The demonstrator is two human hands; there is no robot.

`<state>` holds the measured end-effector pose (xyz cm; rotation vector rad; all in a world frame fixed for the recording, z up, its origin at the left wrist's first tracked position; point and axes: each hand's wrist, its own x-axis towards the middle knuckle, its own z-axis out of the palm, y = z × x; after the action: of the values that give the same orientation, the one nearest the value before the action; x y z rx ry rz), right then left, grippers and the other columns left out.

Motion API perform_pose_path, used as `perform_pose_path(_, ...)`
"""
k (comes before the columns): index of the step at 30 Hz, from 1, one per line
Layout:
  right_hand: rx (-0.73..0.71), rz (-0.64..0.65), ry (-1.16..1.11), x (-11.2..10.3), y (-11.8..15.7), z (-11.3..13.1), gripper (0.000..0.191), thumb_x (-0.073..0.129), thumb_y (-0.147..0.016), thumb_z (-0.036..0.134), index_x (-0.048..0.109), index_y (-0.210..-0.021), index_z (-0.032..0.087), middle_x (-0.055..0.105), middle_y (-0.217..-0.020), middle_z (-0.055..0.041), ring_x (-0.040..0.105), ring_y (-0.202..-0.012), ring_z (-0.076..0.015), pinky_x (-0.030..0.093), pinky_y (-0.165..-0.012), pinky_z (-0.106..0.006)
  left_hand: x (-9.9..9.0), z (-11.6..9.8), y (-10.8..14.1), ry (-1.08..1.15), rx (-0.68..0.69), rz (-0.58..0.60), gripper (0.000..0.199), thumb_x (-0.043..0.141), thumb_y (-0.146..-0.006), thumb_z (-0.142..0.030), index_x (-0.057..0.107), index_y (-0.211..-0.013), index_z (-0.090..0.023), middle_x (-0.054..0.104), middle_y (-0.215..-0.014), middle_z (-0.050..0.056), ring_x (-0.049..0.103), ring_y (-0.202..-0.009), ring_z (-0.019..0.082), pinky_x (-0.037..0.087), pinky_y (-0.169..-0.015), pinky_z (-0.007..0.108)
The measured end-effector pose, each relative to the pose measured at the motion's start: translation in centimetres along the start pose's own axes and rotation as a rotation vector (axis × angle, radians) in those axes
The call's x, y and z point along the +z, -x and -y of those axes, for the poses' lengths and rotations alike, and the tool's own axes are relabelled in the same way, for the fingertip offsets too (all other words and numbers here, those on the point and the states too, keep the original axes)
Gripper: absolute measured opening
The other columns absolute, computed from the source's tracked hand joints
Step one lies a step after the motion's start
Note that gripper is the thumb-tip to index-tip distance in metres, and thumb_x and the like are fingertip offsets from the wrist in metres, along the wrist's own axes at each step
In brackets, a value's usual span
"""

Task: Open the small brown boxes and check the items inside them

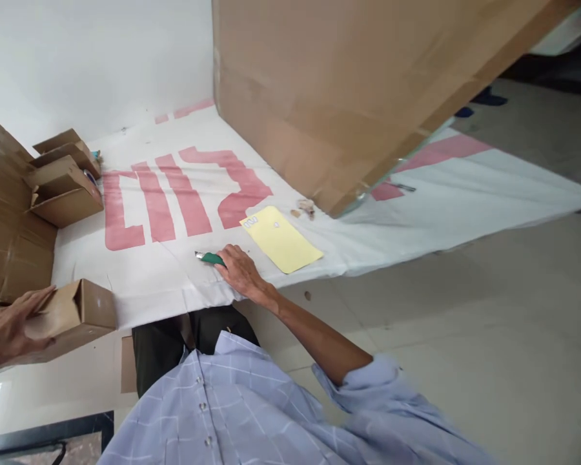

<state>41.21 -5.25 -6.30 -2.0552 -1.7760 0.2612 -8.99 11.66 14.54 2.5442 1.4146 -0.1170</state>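
My right hand is closed around a green utility knife above the white cloth near the table's front edge, its metal tip pointing left. At the far left, my left hand lies with spread fingers over a small closed cardboard box, gripping it. A yellow card with small white stickers at its upper left corner lies flat to the right of my right hand. Small brownish scraps sit just behind the card.
A large carton stands at the back right. Two small open boxes and a big carton occupy the left. The white cloth has red print. A person's feet show at the upper right.
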Motion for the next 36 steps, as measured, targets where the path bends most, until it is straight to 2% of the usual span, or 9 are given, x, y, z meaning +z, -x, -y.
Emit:
perform_pose_path(3,0.04,-0.01,0.009,-0.4,0.0,0.2,0.019,0.063,-0.103,0.022,0.07,-0.12,0.017,0.067,-0.123,-0.0168,0.057,-0.116,-0.0313,0.047,-0.101,-0.041,2.0,-5.7,-2.0,0.001,0.038,-0.051,0.092,0.075,-0.06,-0.072,0.059,-0.144,-0.039,0.073,-0.145,0.009,0.07,-0.129,0.047,0.055,-0.11,0.06)
perform_pose_path(7,0.091,-0.01,0.046,-0.5,0.1,0.2,0.018,0.063,-0.103,0.021,0.072,-0.118,0.017,0.068,-0.123,-0.0166,0.058,-0.116,-0.0305,0.047,-0.103,-0.041,5.8,-14.6,-4.5,-0.039,0.157,-0.21,0.08,0.071,-0.075,-0.073,0.061,-0.14,-0.028,0.072,-0.145,0.016,0.064,-0.136,0.049,0.046,-0.116,0.066)
perform_pose_path(10,0.079,-0.002,0.065,-0.3,0.7,0.0,0.02,0.059,-0.104,0.021,0.072,-0.116,0.013,0.069,-0.119,-0.0193,0.059,-0.113,-0.0322,0.047,-0.102,-0.043,7.0,-17.4,-5.3,0.052,0.235,-0.193,0.086,0.078,-0.077,-0.072,0.057,-0.146,-0.026,0.067,-0.152,0.018,0.059,-0.144,0.046,0.041,-0.122,0.062)
perform_pose_path(14,0.039,-0.011,0.083,0.5,1.3,-1.0,0.024,0.059,-0.104,0.026,0.072,-0.12,0.013,0.07,-0.117,-0.019,0.06,-0.112,-0.0333,0.048,-0.098,-0.043,6.7,-14.3,-2.9,0.222,0.141,-0.271,0.094,0.083,-0.077,-0.071,0.051,-0.153,-0.026,0.055,-0.165,0.018,0.05,-0.155,0.042,0.038,-0.128,0.061)
perform_pose_path(18,-0.023,-0.036,0.094,1.3,1.5,-1.7,0.026,0.063,-0.101,0.031,0.071,-0.122,0.017,0.068,-0.117,-0.0176,0.06,-0.11,-0.0337,0.049,-0.093,-0.043,8.0,-10.6,1.1,0.505,-0.04,-0.297,0.092,0.082,-0.076,-0.072,0.051,-0.151,-0.028,0.052,-0.168,0.016,0.049,-0.157,0.04,0.049,-0.122,0.058)
perform_pose_path(21,-0.043,-0.037,0.108,1.6,1.6,-1.9,0.022,0.06,-0.1,0.031,0.071,-0.115,0.018,0.068,-0.115,-0.0174,0.059,-0.109,-0.0335,0.049,-0.091,-0.043,10.1,-10.1,2.2,0.756,-0.04,-0.251,0.084,0.086,-0.074,-0.067,0.054,-0.142,-0.03,0.047,-0.172,0.018,0.046,-0.16,0.039,0.053,-0.118,0.056)
perform_pose_path(26,-0.032,-0.069,0.038,1.4,1.6,-1.5,0.028,0.05,-0.101,0.028,0.071,-0.115,0.017,0.069,-0.109,-0.0176,0.062,-0.103,-0.0323,0.051,-0.091,-0.043,12.4,-10.9,0.9,0.989,0.014,-0.272,0.073,0.088,-0.073,-0.07,0.055,-0.122,-0.028,0.039,-0.177,0.018,0.043,-0.162,0.04,0.05,-0.119,0.057)
perform_pose_path(31,0.003,-0.149,-0.277,-2.8,0.2,1.0,0.036,0.041,-0.101,0.035,0.069,-0.119,0.021,0.071,-0.102,-0.0122,0.065,-0.095,-0.03,0.054,-0.087,-0.042,13.5,-11.3,-0.1,1.011,0.056,-0.292,0.067,0.084,-0.075,-0.07,0.052,-0.114,-0.027,0.043,-0.174,0.018,0.046,-0.159,0.037,0.05,-0.118,0.053)
perform_pose_path(36,-0.243,0.071,-0.413,-9.9,-1.5,7.8,0.039,0.047,-0.105,0.049,0.075,-0.113,0.022,0.074,-0.096,-0.0075,0.067,-0.088,-0.0253,0.052,-0.083,-0.036,14.5,-12.6,0.0,0.99,0.062,-0.32,0.063,0.082,-0.078,-0.068,0.053,-0.116,-0.027,0.049,-0.166,0.015,0.054,-0.151,0.034,0.051,-0.116,0.048)
